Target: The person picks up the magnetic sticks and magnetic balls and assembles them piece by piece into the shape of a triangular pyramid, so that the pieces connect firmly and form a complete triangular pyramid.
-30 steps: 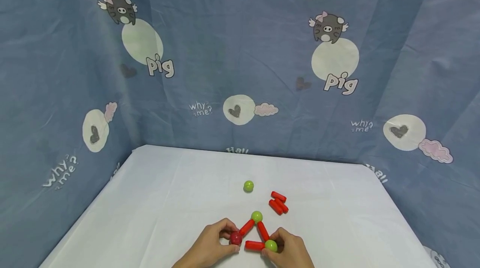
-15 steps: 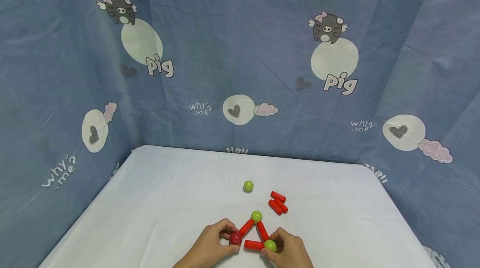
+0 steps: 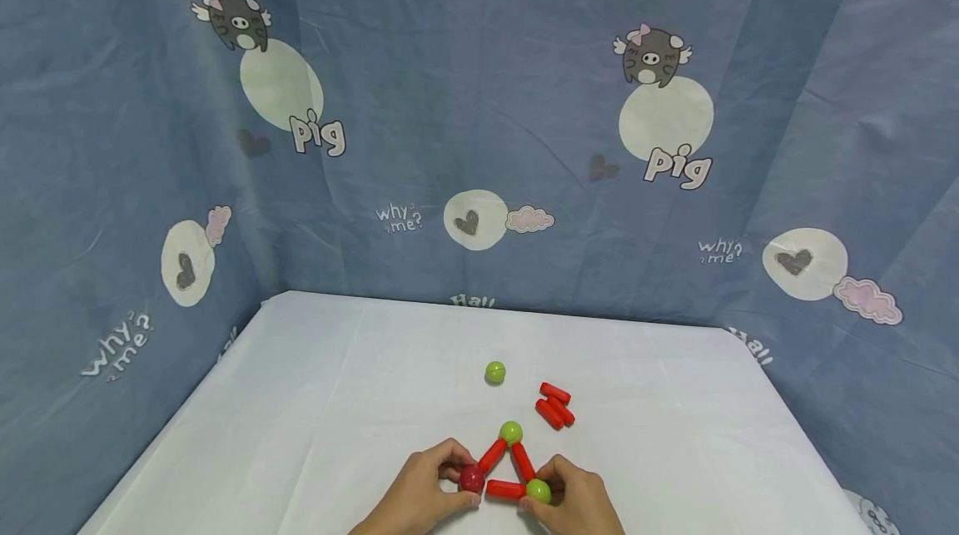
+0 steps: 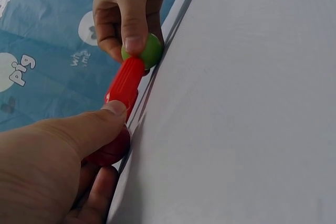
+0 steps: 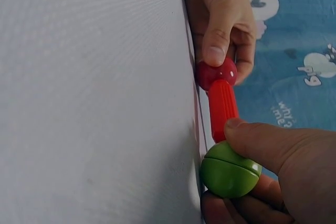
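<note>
In the head view my left hand [image 3: 429, 487] pinches a dark red ball [image 3: 471, 478] between thumb and fingers. A green ball [image 3: 538, 492] is gripped by my right hand [image 3: 575, 496]. Between them lies a red rod [image 3: 505, 490]; its right end meets the green ball and its left end is right at the red ball. Two more red rods [image 3: 492, 457] slant up from the held balls to another green ball [image 3: 511, 433], forming a triangle. In the right wrist view a groove runs round the held green ball [image 5: 231, 170], partly covered by my thumb.
Three loose red rods [image 3: 549, 413] lie together beyond the triangle to the right. A separate green ball [image 3: 495, 373] sits farther back on the white-covered table [image 3: 360, 369]. A blue printed curtain [image 3: 479, 102] hangs behind and on the left.
My right hand has eased slightly left with the green ball and near rod, narrowing the gap to the red ball. My left hand still holds that ball in nearly the same spot.
</note>
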{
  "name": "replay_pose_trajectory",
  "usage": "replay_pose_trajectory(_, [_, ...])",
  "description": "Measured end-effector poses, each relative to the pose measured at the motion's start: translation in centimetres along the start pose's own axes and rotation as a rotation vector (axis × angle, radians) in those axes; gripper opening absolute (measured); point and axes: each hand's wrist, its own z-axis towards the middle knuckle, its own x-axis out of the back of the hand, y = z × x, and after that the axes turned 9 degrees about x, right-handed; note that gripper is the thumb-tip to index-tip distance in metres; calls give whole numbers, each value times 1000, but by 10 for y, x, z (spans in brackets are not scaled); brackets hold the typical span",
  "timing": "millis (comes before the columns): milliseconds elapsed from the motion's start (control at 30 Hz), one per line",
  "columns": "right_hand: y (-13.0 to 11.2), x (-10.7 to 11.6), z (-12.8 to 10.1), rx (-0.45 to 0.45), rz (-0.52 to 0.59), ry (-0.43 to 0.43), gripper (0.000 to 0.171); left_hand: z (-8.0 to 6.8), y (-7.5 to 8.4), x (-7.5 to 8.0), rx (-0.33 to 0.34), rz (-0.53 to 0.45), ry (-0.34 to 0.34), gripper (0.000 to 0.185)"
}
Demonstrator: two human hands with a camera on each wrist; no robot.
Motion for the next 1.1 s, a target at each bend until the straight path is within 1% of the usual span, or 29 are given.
replay_pose_trajectory(333, [-1,0,-2,24,4,12,34,-2,1,-2,0,-1,4,38])
replay_pose_trajectory(533, [-2,-1,-2,16,3,10,33,-1,2,-3,-2,4,8,38])
replay_pose_trajectory(800, [-3,-1,-1,2,-3,5,35,0,1,-4,13,20,5,37])
replay_pose_trajectory(1100, [0,-1,0,4,34,5,36,0,0,-3,-11,13,-2,38])
